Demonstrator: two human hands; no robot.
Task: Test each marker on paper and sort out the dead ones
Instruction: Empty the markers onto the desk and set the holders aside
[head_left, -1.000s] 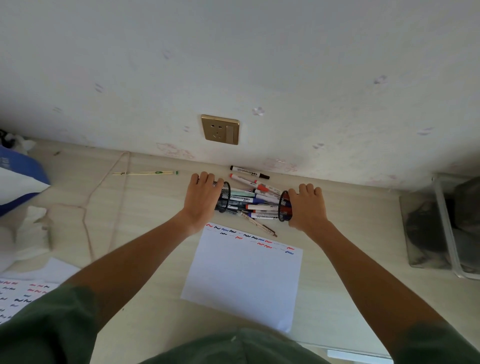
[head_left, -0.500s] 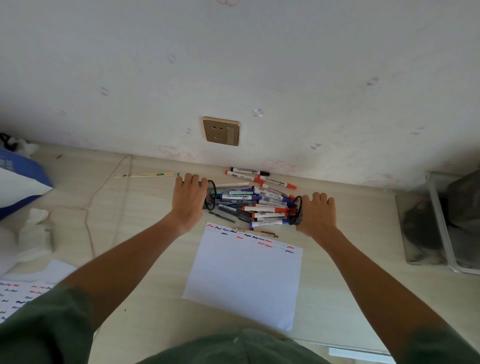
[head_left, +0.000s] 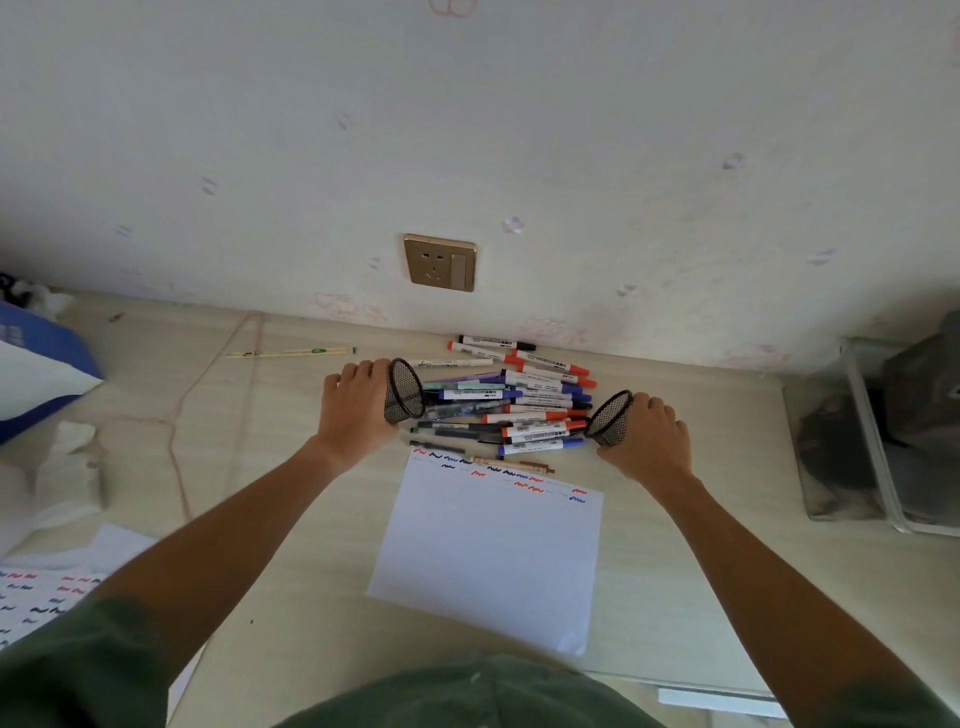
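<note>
Markers (red, blue, black caps) lie heaped at the paper's twelve o'clock; left hand and right hand each grip a mesh cup.

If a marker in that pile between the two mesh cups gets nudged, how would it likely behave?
The markers are round, slim barrels lying loose on the smooth desk, so one would probably roll. They overlap in a heap, so neighbours would likely shift too. They look stiff and light.
</note>
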